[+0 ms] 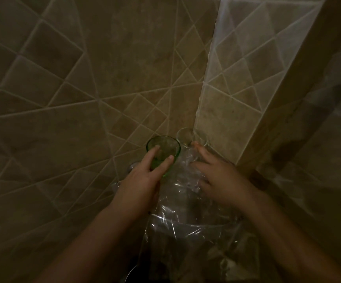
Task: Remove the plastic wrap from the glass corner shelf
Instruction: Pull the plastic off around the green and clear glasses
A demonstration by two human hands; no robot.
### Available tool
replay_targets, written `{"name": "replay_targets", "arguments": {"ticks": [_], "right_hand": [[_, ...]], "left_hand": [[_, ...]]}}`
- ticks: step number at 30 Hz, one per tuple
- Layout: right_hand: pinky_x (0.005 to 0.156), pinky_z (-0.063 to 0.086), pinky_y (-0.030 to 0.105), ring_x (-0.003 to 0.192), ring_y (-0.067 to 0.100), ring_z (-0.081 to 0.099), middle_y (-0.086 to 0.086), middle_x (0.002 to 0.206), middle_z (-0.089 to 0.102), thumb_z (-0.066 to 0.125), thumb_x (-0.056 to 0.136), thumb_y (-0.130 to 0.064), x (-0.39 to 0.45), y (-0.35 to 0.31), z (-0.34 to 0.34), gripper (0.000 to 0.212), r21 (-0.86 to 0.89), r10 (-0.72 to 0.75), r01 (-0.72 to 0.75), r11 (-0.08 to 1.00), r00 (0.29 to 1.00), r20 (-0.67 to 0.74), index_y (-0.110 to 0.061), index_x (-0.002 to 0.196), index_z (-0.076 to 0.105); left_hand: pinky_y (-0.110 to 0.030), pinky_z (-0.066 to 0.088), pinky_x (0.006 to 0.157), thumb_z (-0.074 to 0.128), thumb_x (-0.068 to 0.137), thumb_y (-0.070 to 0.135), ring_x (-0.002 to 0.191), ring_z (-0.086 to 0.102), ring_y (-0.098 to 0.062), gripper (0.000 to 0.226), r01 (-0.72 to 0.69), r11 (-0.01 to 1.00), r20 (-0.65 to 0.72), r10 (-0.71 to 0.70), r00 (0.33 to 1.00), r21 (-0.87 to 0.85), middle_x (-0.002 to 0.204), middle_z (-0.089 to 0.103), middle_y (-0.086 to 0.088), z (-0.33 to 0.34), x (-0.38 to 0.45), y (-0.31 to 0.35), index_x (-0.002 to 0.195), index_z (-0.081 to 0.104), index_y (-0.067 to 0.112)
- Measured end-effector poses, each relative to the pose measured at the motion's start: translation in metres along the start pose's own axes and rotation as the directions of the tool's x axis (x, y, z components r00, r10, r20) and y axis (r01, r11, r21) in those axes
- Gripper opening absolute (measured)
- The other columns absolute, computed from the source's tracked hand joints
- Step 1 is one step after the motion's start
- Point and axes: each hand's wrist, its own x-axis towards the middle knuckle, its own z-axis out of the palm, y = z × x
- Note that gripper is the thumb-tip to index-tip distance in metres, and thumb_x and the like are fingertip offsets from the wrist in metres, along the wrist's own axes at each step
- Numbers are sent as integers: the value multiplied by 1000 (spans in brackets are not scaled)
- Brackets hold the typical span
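Plastic wrap (182,203) under green glass (163,150)

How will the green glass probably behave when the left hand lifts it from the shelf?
The green glass looks rigid and probably fragile, being thin and see-through. Its smooth wall may be slippery under the left hand. It stands on wrinkled plastic wrap, so it might tip if the wrap is pulled.

Pretty dim in here, everything's murky brown. The brightest patch is the tiled wall (247,58) up on my right. Faint glints show on the plastic wrap (186,221). Edges look soft and bent from the wide lens, my forearms blurry.
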Motion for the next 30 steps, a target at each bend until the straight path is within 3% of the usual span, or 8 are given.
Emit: {"name": "replay_targets", "arguments": {"ticks": [3, 6, 12, 15, 21, 24, 27, 30], "right_hand": [[105, 33, 28, 140, 16, 26, -6, 160, -3, 68, 79, -19, -14, 2, 1, 51, 171, 31, -21, 985, 998, -54, -33, 124, 50], [109, 19, 26, 144, 8, 3, -12, 159, 0, 65, 80, -23, -35, -1, -2, 57, 303, 117, -81, 949, 988, -101, -36, 131, 45], [97, 34, 6, 132, 0, 35, -19, 145, 31, 73, 79, -15, -71, -24, -8, 56, 578, 273, -132, 805, 948, -163, -35, 126, 51], [91, 42, 9, 123, -12, 39, -13, 142, 39, 72, 75, -22, -88, -36, -14, 51, 754, 265, -82, 651, 956, -125, -40, 118, 54], [76, 55, 25, 92, 14, 68, -10, 119, 66, 74, 69, -16, -126, -39, -12, 61, 929, 294, -44, 367, 953, -71, -36, 124, 55], [67, 55, 21, 91, 10, 70, -15, 106, 72, 74, 64, -19, -142, -32, -2, 65, 955, 419, -43, 293, 904, -87, -40, 121, 53], [65, 57, 26, 91, 18, 70, 1, 108, 73, 74, 58, -11, -162, -25, 10, 63, 999, 516, 29, 21, 856, -36, -31, 116, 59], [60, 55, 23, 78, 13, 71, -3, 91, 76, 77, 54, -14, -186, -24, 18, 57, 1000, 522, 17, 24, 852, -27, -38, 104, 66]], "left_hand": [[-42, 55, 83, 62, 77, -10, 117, 54, -26, 81, 67, 984, -81, -82, 993, -166, 158, 21, -14, -5, -10, 2, 143, 35, 27], [-41, 51, 93, 55, 87, 8, 115, 55, -13, 50, 116, 910, -179, -202, 963, -398, 137, 50, -7, -13, -25, 9, 136, 48, 16], [-19, 49, 81, 55, 77, 60, 103, 53, 9, 66, 346, 751, 160, -312, 936, -563, 124, 55, 22, -22, -61, 49, 137, 38, 41], [-16, 50, 71, 71, 76, 45, 85, 59, 7, 74, 396, 701, 192, -355, 915, -592, 120, 53, 24, -21, -65, 61, 139, 31, 44], [-9, 49, 55, 74, 78, 4, 70, 65, 5, 53, 543, 458, 296, -505, 811, -704, 91, 69, 2, -16, -93, 72, 122, 54, 27], [-14, 52, 55, 69, 81, 5, 74, 72, -6, 38, 548, 252, 356, -537, 765, -798, 93, 76, 1, -19, -118, 77, 108, 66, 31], [-19, 54, 59, 69, 77, 14, 82, 73, -16, 32, 543, 154, 387, -545, 744, -825, 99, 77, -4, -20, -146, 88, 107, 69, 24], [-25, 55, 64, 71, 73, 23, 85, 72, -18, 30, 594, 115, 468, -505, 725, -796, 101, 76, -9, -18, -174, 105, 103, 70, 24]]}}
